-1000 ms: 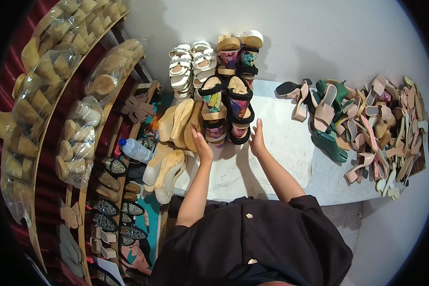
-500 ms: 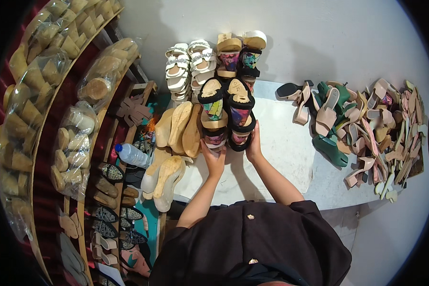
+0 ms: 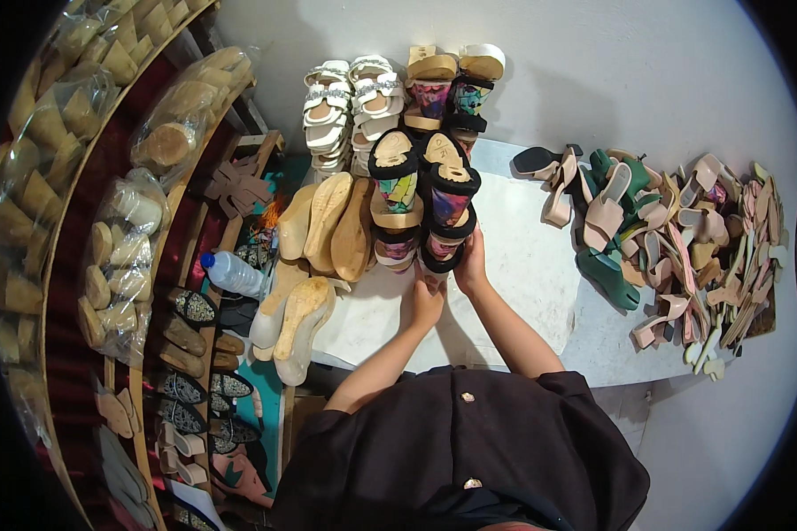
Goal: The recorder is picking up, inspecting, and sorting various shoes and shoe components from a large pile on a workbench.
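Two stacks of black-edged sandals with multicoloured straps stand side by side in the middle of the table: a left stack (image 3: 396,190) and a right stack (image 3: 452,208). My left hand (image 3: 429,299) closes on the near end of the right stack's lowest sandal (image 3: 443,252), its fingertips partly hidden. Along that sandal's right side, my right hand (image 3: 471,265) wraps, fingers pointing away from me and partly out of sight. Behind these stand white strappy sandals (image 3: 328,111) and another multicoloured pair (image 3: 429,97) against the wall.
Wooden and pale shoe lasts (image 3: 328,221) lie left of the stacks. A water bottle (image 3: 235,274) rests beside shelves of shoes and bagged lasts (image 3: 124,257). On the right, a heap of pink straps and soles (image 3: 682,239) lies with green lasts (image 3: 607,279) on the table (image 3: 540,301).
My left hand has shifted right, from the near end of the left stack to the near end of the right stack. My right hand stays at the right stack's side. The view has shifted slightly.
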`<state>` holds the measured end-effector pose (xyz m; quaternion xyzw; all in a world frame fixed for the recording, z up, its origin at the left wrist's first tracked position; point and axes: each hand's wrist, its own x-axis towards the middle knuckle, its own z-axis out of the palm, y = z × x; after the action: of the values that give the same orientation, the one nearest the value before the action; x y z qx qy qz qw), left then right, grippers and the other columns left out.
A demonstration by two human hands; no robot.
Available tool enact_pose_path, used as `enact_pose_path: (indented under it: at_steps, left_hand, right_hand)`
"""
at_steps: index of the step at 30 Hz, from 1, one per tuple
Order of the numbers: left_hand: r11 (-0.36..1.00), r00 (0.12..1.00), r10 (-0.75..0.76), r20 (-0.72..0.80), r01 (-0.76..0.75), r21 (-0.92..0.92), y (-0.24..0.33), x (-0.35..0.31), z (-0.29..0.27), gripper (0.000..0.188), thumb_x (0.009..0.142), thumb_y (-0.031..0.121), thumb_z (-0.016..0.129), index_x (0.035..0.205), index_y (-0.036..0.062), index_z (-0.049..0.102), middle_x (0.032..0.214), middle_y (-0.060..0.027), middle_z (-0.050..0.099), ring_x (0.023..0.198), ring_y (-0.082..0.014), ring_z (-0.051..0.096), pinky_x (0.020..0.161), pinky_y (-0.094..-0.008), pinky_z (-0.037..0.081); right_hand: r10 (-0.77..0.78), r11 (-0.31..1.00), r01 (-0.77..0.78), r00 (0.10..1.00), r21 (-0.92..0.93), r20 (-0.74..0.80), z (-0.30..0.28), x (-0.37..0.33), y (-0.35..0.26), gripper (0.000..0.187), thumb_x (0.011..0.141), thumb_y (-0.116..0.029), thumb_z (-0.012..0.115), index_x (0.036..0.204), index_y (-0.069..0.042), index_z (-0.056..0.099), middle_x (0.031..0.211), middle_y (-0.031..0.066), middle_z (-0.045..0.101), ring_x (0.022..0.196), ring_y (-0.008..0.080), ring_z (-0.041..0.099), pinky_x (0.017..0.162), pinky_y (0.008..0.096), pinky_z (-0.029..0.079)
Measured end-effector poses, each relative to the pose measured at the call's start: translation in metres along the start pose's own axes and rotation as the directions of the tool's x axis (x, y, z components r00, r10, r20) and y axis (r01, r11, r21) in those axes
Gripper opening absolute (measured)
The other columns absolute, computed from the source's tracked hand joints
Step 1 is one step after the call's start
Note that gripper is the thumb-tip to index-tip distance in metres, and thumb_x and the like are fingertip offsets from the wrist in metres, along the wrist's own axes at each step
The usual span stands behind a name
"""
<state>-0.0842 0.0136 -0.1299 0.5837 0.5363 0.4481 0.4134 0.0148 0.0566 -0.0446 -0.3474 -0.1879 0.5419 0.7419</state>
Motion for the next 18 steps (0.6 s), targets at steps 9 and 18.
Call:
enact_pose_path:
  at_steps: [9,18]
  left_hand:
    - [0.98,0.996,0.066,-0.057,-0.076,-0.183,0.012,0.018,-0.001,0.053,0.077,-0.001,0.06,0.127,0.0028,0.041,0.088,-0.0092,0.062,0.077,-0.0137,0.06,0.066,-0.0257,0.046]
    - [0.983,0.997,-0.003,-0.079,-0.011,-0.181,0.018,0.016,0.002,0.047,0.078,0.004,0.063,0.121,-0.0005,0.046,0.091,-0.0138,0.062,0.084,-0.019,0.061,0.072,-0.0292,0.045]
  right_hand:
    - [0.001,1.0,0.0,0.997,-0.005,0.071,0.009,-0.003,-0.008,0.058,0.094,-0.048,0.03,0.134,-0.006,0.035,0.132,0.0087,0.044,0.121,0.0219,0.042,0.103,0.0371,0.031]
    - [0.01,1.0,-0.01,1.0,-0.008,0.023,0.018,-0.01,-0.012,0.058,0.093,-0.049,0.031,0.133,-0.006,0.037,0.132,0.0094,0.045,0.121,0.0222,0.042,0.103,0.0369,0.031]
